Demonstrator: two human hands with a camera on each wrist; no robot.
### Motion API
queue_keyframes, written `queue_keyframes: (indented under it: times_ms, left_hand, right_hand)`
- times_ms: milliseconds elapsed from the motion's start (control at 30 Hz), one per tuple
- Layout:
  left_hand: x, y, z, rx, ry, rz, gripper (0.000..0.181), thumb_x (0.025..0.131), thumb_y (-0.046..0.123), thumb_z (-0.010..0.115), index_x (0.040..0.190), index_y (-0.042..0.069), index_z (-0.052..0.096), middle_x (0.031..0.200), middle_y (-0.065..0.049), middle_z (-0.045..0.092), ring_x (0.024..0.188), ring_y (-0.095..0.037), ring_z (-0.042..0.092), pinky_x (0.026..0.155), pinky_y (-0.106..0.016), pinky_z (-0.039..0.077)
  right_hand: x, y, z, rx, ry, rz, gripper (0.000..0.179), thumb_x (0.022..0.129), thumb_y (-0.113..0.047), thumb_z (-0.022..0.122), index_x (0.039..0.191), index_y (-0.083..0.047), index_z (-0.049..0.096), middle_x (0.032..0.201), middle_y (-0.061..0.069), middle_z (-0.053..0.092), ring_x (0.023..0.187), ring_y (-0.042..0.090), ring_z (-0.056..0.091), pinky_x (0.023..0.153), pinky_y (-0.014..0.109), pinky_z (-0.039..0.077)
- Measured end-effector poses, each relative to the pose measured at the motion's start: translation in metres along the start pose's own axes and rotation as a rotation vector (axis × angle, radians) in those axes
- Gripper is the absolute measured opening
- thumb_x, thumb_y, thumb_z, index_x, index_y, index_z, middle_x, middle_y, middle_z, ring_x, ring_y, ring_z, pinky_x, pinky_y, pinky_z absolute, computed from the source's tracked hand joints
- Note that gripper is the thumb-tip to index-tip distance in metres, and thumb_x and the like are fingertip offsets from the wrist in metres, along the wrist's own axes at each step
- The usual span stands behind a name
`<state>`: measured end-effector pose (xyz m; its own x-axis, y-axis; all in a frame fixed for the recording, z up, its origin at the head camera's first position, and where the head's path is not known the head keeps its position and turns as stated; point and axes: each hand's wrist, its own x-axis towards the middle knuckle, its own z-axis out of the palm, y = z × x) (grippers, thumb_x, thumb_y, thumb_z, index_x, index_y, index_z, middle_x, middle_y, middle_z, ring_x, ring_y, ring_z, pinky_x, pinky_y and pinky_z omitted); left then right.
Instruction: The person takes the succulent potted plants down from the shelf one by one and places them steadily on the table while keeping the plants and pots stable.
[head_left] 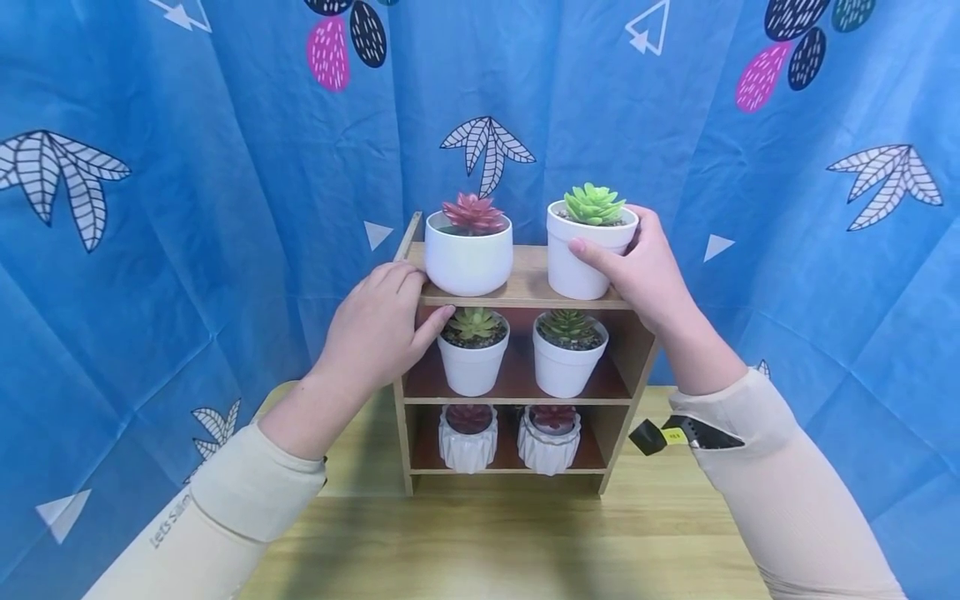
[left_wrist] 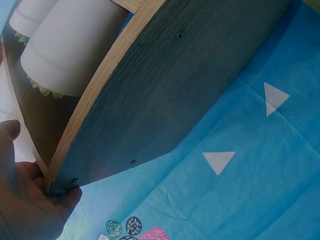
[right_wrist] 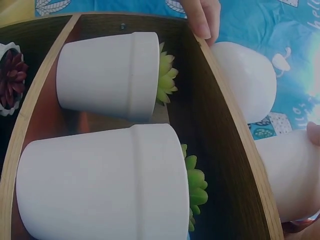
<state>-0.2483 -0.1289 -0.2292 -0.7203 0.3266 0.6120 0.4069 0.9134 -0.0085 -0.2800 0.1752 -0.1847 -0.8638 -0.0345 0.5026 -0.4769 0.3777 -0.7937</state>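
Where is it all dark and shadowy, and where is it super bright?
Head view: soft shadows on the table; left wrist view: the outer side of the shelf looks dark; right wrist view: dim inside the shelf, while the curtain glares pale at the right edge.

Left of the pot (head_left: 573, 265) in the right grip (head_left: 651, 271), another pot (head_left: 468, 262) stood atop the shelf (head_left: 530, 271), just beside the left grip (head_left: 378, 325). Below both grips sat middle pots (head_left: 474, 367) and bottom pots (head_left: 468, 448); behind hung the curtain (head_left: 292, 167).

Cream sleeves (head_left: 783, 487) show dark lettering (head_left: 172, 520) at left, a black yellow-tagged strap (head_left: 707, 432) at right.
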Motion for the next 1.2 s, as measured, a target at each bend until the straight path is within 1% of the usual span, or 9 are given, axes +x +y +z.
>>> queue_keyframes:
  times_ms: [167, 333, 467, 600, 733, 967, 1200]
  left_hand:
    - [-0.001, 0.0, 0.001, 0.002, 0.006, -0.002, 0.059, 0.094, 0.046, 0.065, 0.129, 0.0, 0.058, 0.129, -0.016, 0.06, 0.126, -0.032, 0.052, 0.107, -0.048, 0.044]
    - [-0.001, -0.001, 0.001, 0.011, 0.014, -0.002, 0.058, 0.094, 0.046, 0.065, 0.128, -0.001, 0.058, 0.128, -0.016, 0.06, 0.124, -0.032, 0.052, 0.106, -0.048, 0.045]
    - [-0.002, -0.001, 0.002, 0.013, 0.018, -0.002, 0.058, 0.094, 0.047, 0.065, 0.127, -0.001, 0.059, 0.128, -0.016, 0.061, 0.124, -0.032, 0.052, 0.106, -0.047, 0.045]
    - [-0.002, -0.001, 0.003, 0.009, 0.031, 0.004, 0.057, 0.095, 0.046, 0.065, 0.127, -0.001, 0.059, 0.128, -0.016, 0.061, 0.124, -0.032, 0.053, 0.105, -0.047, 0.046]
    - [-0.001, -0.001, 0.003, 0.002, 0.046, 0.015, 0.054, 0.096, 0.044, 0.065, 0.127, 0.0, 0.059, 0.128, -0.016, 0.061, 0.124, -0.032, 0.053, 0.104, -0.047, 0.047]
    - [0.0, 0.0, 0.003, 0.012, 0.063, 0.014, 0.051, 0.096, 0.043, 0.064, 0.124, 0.0, 0.06, 0.125, -0.015, 0.062, 0.121, -0.031, 0.055, 0.102, -0.046, 0.049]
    - [0.0, -0.001, 0.003, 0.005, 0.063, 0.01, 0.05, 0.096, 0.042, 0.065, 0.123, 0.0, 0.061, 0.123, -0.015, 0.063, 0.119, -0.031, 0.056, 0.1, -0.046, 0.05]
  right_hand:
    - [-0.006, -0.002, -0.002, -0.006, -0.003, 0.02, 0.089, 0.085, -0.039, 0.078, 0.149, -0.009, 0.025, 0.144, 0.011, 0.042, 0.125, 0.025, 0.048, 0.104, 0.049, 0.042]
    - [-0.008, -0.002, -0.003, -0.005, -0.014, 0.007, 0.086, 0.086, -0.038, 0.077, 0.149, -0.009, 0.026, 0.143, 0.011, 0.042, 0.125, 0.027, 0.048, 0.103, 0.051, 0.043]
    - [-0.009, -0.002, -0.003, -0.022, -0.013, 0.017, 0.087, 0.086, -0.041, 0.077, 0.149, -0.009, 0.026, 0.144, 0.011, 0.042, 0.126, 0.027, 0.048, 0.104, 0.052, 0.043]
    - [-0.011, -0.003, -0.005, -0.036, -0.005, 0.034, 0.09, 0.086, -0.043, 0.077, 0.151, -0.01, 0.024, 0.145, 0.011, 0.041, 0.127, 0.027, 0.046, 0.104, 0.053, 0.042]
    - [-0.014, -0.004, -0.008, -0.031, -0.008, 0.031, 0.09, 0.086, -0.043, 0.077, 0.151, -0.011, 0.024, 0.145, 0.01, 0.04, 0.127, 0.027, 0.046, 0.104, 0.054, 0.042]
    - [-0.019, -0.006, -0.012, -0.019, -0.017, -0.004, 0.084, 0.087, -0.038, 0.076, 0.15, -0.011, 0.026, 0.144, 0.009, 0.042, 0.124, 0.025, 0.047, 0.103, 0.052, 0.043]
    - [-0.026, -0.009, -0.016, -0.01, -0.029, 0.01, 0.083, 0.088, -0.037, 0.076, 0.149, -0.012, 0.026, 0.142, 0.008, 0.043, 0.123, 0.022, 0.048, 0.103, 0.05, 0.043]
